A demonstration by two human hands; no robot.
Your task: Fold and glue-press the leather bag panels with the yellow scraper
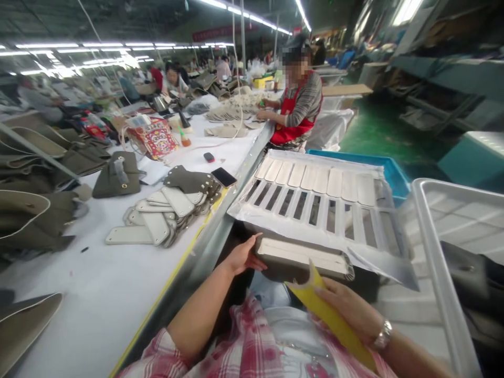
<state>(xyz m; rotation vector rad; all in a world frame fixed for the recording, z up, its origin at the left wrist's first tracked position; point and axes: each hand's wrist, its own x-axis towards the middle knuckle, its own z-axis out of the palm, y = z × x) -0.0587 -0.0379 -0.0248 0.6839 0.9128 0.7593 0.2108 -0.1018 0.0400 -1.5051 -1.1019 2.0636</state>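
Note:
My left hand grips the left end of a dark leather piece with a long cream panel on its upper side. The thumb lies at the top edge, with fingers underneath. Between the thumb and fingers of my right hand is a bent yellow sheet, its jagged upper tip close to the leather piece's front edge. Just beyond both hands is a white slatted rack bearing a row of cream strips. Part of the leather piece's underside is hidden.
Left, a white table carries stacked grey straps, a phone and dark bags. A white crate with dark pieces stands right. A blue tray sits behind the rack. A person in a red apron works beyond.

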